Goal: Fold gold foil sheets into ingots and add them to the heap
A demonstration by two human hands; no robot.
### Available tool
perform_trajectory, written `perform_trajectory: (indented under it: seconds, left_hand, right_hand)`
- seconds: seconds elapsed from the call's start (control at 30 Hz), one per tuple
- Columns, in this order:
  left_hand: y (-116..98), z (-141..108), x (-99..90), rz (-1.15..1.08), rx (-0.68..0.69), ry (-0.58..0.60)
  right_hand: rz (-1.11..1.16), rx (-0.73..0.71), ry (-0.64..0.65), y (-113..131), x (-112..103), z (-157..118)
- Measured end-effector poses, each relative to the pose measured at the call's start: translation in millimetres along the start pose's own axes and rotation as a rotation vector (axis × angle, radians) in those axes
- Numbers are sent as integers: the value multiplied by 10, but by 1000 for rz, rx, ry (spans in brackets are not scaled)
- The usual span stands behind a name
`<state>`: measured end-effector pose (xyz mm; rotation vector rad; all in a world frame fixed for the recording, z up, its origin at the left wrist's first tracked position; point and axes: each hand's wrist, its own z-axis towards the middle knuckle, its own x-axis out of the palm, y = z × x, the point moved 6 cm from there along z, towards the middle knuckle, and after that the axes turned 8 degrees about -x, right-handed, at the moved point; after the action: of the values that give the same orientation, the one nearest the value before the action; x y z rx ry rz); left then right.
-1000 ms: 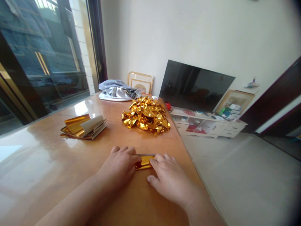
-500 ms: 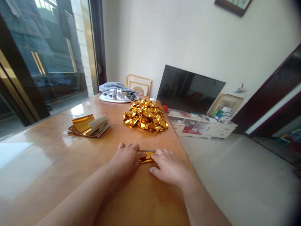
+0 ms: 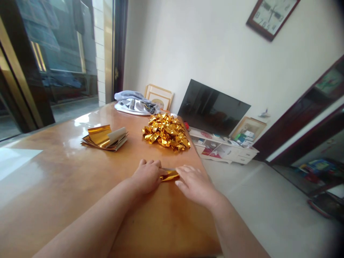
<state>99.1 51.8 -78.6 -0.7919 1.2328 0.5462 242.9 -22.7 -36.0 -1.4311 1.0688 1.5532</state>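
Observation:
A folded strip of gold foil paper [image 3: 170, 175] lies on the wooden table between my two hands. Its left end is under the curled fingers of my left hand [image 3: 149, 175], with the index finger pressing along it. My right hand [image 3: 195, 184] is closed over the right end, fingers together and thumb at the near side; the fingertips are partly hidden. Just beyond my hands rises a heap of folded gold foil pieces [image 3: 166, 132]. To the left sits a loose stack of gold foil sheets [image 3: 104, 138], with the top ones curling up.
The glossy wooden table [image 3: 80, 186] has its right edge close to my right arm. Folded pale cloth [image 3: 134, 104] lies at the far end. Beyond stand a television [image 3: 212, 107] and a white cabinet [image 3: 228, 152]. A glass door [image 3: 67, 53] is at the left.
The view has tilted and shifted, bringing more of the wall clock into sight. Both hands stay on the foil strip; my right hand has slid slightly outward, uncovering a little more of it.

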Motion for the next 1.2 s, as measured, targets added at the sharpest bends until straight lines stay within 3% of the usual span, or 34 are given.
perform_trajectory:
  seconds: [0.2, 0.47, 0.7, 0.9, 1.07, 1.2]
  left_hand:
    - [11, 1, 12, 8, 7, 5]
    - [37, 31, 47, -14, -33, 35]
    - [36, 26, 15, -30, -16, 44]
    - [17, 23, -7, -50, -23, 61]
    - [7, 15, -17, -43, -12, 54]
    - [39, 23, 13, -51, -5, 60]
  right_hand:
    - [28, -35, -5, 358, 206, 18]
    - [50, 43, 98, 273, 440, -138]
    - [11, 99, 78, 123, 460, -275]
    - [-7, 140, 36, 3, 324, -341]
    - [23, 82, -140, 180, 214, -133]
    - [87, 43, -135, 331, 363, 28]
